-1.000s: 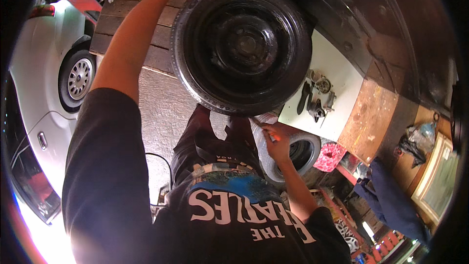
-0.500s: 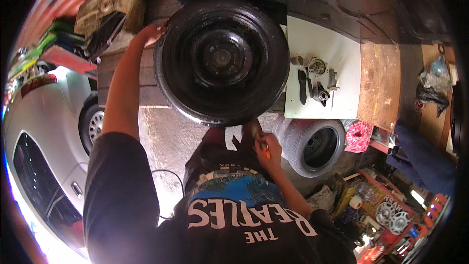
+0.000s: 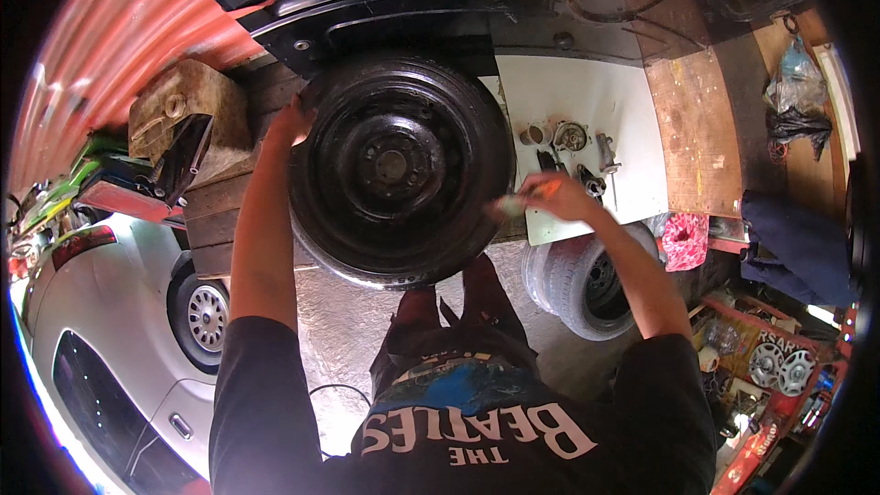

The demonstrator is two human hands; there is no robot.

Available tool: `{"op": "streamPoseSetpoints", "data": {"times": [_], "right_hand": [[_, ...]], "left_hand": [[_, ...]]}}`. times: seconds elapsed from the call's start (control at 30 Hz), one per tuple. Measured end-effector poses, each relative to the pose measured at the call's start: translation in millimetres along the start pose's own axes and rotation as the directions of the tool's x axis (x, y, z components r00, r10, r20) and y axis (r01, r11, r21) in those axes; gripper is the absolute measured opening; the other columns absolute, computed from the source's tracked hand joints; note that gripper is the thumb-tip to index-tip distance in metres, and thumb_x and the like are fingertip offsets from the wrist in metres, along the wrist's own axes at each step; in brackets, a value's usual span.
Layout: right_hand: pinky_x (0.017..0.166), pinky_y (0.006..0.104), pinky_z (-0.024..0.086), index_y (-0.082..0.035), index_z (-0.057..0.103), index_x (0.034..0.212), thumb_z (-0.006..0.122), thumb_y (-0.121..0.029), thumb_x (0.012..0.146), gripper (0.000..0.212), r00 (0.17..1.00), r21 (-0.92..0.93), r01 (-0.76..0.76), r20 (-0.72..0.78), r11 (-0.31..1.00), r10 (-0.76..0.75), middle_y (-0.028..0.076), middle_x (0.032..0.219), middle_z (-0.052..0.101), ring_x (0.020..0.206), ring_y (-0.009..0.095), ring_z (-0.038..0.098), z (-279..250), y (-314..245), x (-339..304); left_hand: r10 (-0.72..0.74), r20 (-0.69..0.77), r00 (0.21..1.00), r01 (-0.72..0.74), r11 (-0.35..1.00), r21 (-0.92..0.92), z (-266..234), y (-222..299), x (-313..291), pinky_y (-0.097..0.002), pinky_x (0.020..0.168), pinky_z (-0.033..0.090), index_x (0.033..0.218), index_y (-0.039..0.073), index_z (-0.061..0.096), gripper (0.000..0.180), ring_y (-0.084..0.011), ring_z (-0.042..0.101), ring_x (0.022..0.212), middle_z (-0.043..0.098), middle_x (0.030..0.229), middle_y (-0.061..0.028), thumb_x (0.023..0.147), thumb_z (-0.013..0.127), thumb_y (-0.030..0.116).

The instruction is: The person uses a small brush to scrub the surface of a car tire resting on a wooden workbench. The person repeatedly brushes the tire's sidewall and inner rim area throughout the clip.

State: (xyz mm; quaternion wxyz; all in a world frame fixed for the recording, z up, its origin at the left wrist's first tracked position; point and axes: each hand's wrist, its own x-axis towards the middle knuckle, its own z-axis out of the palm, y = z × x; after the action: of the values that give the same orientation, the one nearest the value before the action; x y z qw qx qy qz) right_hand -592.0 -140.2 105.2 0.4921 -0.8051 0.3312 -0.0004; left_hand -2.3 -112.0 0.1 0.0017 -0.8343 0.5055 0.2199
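Note:
A black wheel [image 3: 394, 165], a tire on a dark steel rim, rests on the wooden bench in front of me, its rim face turned up toward me. My left hand [image 3: 295, 121] grips the tire at its upper left edge; the fingertips are partly hidden. Over the wheel's right edge, my right hand [image 3: 555, 197] is closed round a small brush [image 3: 506, 208] with an orange part at the handle. The brush head is smeared by motion, so I cannot tell whether it touches the tire.
Right of the wheel, a white board [image 3: 632, 165] carries several metal parts and dark-handled tools. Stacked tires [image 3: 587, 289] stand below it. A wooden box [image 3: 188, 110] sits at the far left, above a silver car [image 3: 128, 312]. A black car panel [image 3: 412, 0] hangs over the far side.
My right hand has risen with the brush from beside my leg to the wheel's right edge. My left hand stays on the tire. The view has shifted.

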Motion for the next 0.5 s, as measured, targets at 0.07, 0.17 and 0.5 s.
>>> {"op": "streamPoseSetpoints", "data": {"times": [0.07, 0.17, 0.5], "right_hand": [[0.081, 0.0364, 0.053, -0.006, 0.067, 0.102, 0.073, -0.028, 0.093, 0.024, 0.991, -0.061, -0.020, -0.132, 0.998, 0.012, 0.011, 0.095, 0.072, 0.085, 0.025, 0.069, -37.7, 4.2, 21.3], [0.079, 0.0334, 0.052, -0.002, 0.063, 0.102, 0.072, -0.015, 0.092, 0.019, 0.932, -0.271, 0.055, -0.330, 0.961, -0.146, 0.011, 0.088, 0.068, 0.079, 0.023, 0.065, -79.4, -4.0, 64.3], [0.078, 0.0483, 0.056, -0.008, 0.053, 0.135, 0.062, -0.016, 0.094, 0.042, 0.958, -0.500, 0.030, -0.232, 0.865, -0.168, 0.020, 0.105, 0.068, 0.095, 0.040, 0.067, -12.8, -25.6, 69.2]], "left_hand": [[-0.021, -0.030, 0.999, 0.022, 1.000, 0.017, 9.0, 1.9, -4.2, -0.0508, 0.110, 0.042, 0.162, 0.015, 0.016, 0.079, -0.0469, 0.052, 0.131, 0.054, 0.137, -0.0358, 0.099, 0.050, 0.051], [-0.018, -0.009, 1.000, 0.018, 0.998, 0.062, -5.6, 30.3, -16.4, -0.0517, 0.111, 0.042, 0.163, 0.022, 0.008, 0.081, -0.0484, 0.051, 0.131, 0.052, 0.137, -0.0374, 0.100, 0.049, 0.053], [-0.077, 0.075, 0.994, 0.069, 0.993, 0.099, 35.7, -12.9, 59.8, -0.0635, 0.117, 0.027, 0.163, 0.028, 0.008, 0.079, -0.0487, 0.031, 0.146, 0.033, 0.156, -0.0316, 0.099, 0.034, 0.067]]}}
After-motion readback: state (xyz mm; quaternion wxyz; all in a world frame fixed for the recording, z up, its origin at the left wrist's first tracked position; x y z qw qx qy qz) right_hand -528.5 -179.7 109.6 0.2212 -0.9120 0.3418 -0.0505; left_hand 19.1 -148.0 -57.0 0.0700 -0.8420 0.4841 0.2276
